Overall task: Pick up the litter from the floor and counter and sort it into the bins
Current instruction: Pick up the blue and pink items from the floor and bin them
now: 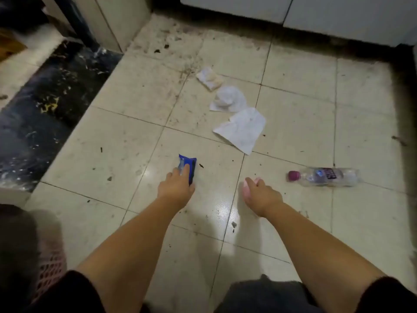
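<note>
On the dirty tiled floor (293, 123) lie three white paper scraps (240, 129) in a row and one plastic bottle (327, 176), while the left hand (177, 185) grips one blue wrapper (188, 166) and the right hand (261, 195) clutches one pink object (246, 188).

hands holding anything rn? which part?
Left hand grips the blue wrapper at its near end. Right hand is closed on a small pink object; the grip point cannot be told.
</note>
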`<move>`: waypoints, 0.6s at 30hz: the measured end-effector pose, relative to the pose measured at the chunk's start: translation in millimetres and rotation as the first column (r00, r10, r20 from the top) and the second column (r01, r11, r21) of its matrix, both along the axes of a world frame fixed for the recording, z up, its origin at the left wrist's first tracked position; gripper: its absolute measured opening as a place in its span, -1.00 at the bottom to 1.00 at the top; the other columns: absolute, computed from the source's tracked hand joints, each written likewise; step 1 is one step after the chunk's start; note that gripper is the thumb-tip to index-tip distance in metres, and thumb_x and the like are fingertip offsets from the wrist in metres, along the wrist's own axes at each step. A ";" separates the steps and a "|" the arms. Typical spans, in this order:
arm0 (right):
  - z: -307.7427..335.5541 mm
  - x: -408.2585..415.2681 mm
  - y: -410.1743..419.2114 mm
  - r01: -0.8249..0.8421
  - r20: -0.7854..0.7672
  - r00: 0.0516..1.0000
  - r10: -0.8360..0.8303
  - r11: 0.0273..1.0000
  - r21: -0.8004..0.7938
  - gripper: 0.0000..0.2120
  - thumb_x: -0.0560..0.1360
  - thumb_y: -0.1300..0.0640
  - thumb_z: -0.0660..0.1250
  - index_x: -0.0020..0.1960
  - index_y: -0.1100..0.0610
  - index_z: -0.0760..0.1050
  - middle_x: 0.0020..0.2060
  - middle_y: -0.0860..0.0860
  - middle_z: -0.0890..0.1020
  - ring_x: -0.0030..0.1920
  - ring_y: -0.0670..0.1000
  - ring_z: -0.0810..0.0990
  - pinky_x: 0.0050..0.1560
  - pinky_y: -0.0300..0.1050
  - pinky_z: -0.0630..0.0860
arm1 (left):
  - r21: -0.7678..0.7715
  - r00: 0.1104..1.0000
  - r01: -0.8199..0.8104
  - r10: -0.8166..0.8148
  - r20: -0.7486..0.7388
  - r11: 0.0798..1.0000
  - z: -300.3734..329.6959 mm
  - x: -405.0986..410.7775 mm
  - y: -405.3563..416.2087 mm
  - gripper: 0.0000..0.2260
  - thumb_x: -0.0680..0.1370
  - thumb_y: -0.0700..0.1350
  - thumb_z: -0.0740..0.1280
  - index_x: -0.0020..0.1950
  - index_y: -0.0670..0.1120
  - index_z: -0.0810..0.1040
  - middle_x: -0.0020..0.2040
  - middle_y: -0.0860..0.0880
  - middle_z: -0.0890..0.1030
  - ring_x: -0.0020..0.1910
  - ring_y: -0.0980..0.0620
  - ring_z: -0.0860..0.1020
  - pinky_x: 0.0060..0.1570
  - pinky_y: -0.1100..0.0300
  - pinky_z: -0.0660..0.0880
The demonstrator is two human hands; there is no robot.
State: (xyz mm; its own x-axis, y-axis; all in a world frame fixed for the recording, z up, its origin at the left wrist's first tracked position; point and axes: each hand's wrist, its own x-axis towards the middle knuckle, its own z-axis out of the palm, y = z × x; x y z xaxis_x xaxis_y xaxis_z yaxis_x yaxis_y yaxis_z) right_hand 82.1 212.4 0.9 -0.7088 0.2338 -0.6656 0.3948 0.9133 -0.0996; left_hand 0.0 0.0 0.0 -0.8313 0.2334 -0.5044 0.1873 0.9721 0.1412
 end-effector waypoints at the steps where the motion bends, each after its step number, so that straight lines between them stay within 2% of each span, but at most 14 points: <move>1: -9.9 -3.3 -0.3 0.014 0.014 1.000 -0.014 1.000 0.005 -0.66 0.61 0.06 0.00 0.37 0.03 0.15 0.38 0.22 0.29 0.17 0.26 0.48 0.17 0.20 0.47 | -0.017 1.000 -0.008 0.008 0.003 1.000 -10.4 -4.1 1.4 -0.45 0.60 0.06 0.18 0.53 0.00 0.04 0.39 -0.15 0.30 0.27 -0.14 0.38 0.08 -0.01 0.50; 3: -25.9 -10.8 2.6 0.097 0.002 0.995 -0.097 0.995 -0.032 -0.67 0.61 0.03 0.02 0.34 0.06 0.19 0.32 0.20 0.31 0.18 0.28 0.45 0.25 0.26 0.43 | -0.031 0.999 -0.052 0.051 -0.017 0.998 -34.6 -9.5 2.9 -0.41 0.57 0.03 0.23 0.52 0.04 0.03 0.46 -0.15 0.18 0.31 -0.16 0.32 0.07 -0.02 0.50; 6: -34.7 -15.8 7.4 0.171 0.023 0.985 -0.171 0.985 0.005 -0.61 0.57 0.10 0.18 0.36 0.18 0.26 0.27 0.22 0.36 0.24 0.27 0.42 0.26 0.13 0.43 | -0.050 0.996 -0.072 0.075 0.052 0.996 -50.8 -3.9 6.2 -0.35 0.56 -0.08 0.27 0.55 0.04 -0.02 0.53 -0.15 0.03 0.37 -0.18 0.27 0.15 0.00 0.47; 9: -36.2 -18.0 9.9 0.184 0.050 0.981 -0.186 0.982 0.032 -0.63 0.52 0.14 0.26 0.28 0.22 0.34 0.22 0.21 0.43 0.26 0.26 0.42 0.26 0.10 0.42 | -0.058 0.998 -0.025 0.028 0.053 0.998 -57.6 -2.6 6.5 -0.44 0.55 -0.26 0.25 0.51 -0.03 0.12 0.49 -0.14 0.15 0.41 -0.16 0.24 0.16 0.03 0.48; 12: -40.3 -19.2 13.5 0.168 0.080 0.983 -0.167 0.986 -0.003 -0.79 0.51 0.17 0.26 0.13 0.14 0.46 0.17 0.18 0.48 0.24 0.25 0.43 0.24 0.12 0.42 | -0.045 0.997 0.045 -0.042 0.058 0.998 -60.2 -6.8 7.4 -0.56 0.56 -0.31 0.23 0.42 -0.09 0.27 0.43 -0.13 0.25 0.45 -0.15 0.21 0.17 0.03 0.49; 14: -37.5 -23.0 14.4 0.117 0.130 0.985 -0.111 0.992 -0.037 -0.90 0.47 0.16 0.26 -0.03 0.09 0.50 0.08 0.17 0.54 0.18 0.23 0.49 0.19 0.05 0.45 | -0.016 0.994 0.073 -0.071 0.080 0.997 -59.2 -11.7 7.5 -0.60 0.56 -0.34 0.20 0.38 -0.13 0.30 0.37 -0.16 0.32 0.37 -0.15 0.31 0.15 0.02 0.48; 15: -35.9 -25.7 15.3 0.099 0.138 0.986 -0.090 0.993 -0.059 -0.89 0.46 0.14 0.25 -0.07 0.10 0.53 0.01 0.17 0.57 0.11 0.20 0.54 0.14 0.01 0.48 | 0.001 0.993 0.081 -0.081 0.090 0.997 -56.7 -13.7 7.0 -0.61 0.56 -0.34 0.18 0.38 -0.13 0.31 0.34 -0.17 0.35 0.32 -0.15 0.35 0.15 0.02 0.47; 18: -15.7 -43.1 10.2 0.112 0.067 0.992 -0.107 0.991 -0.079 -0.81 0.54 0.15 0.21 0.04 0.19 0.55 -0.05 0.14 0.58 -0.03 0.13 0.53 -0.01 -0.09 0.46 | 0.061 0.996 0.059 -0.063 0.070 0.996 -35.0 -23.1 -3.8 -0.66 0.58 -0.31 0.14 0.36 -0.15 0.33 0.29 -0.18 0.40 0.25 -0.15 0.39 0.15 0.00 0.46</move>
State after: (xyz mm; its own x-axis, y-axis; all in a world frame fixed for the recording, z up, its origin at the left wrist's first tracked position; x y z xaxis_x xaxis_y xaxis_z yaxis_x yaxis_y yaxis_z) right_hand 38.9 222.6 -14.8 -0.6387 0.2501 -0.7277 0.4996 0.8541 -0.1450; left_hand -23.1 -3.8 -35.0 -0.7770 0.3137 -0.5458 0.2333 0.9487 0.2132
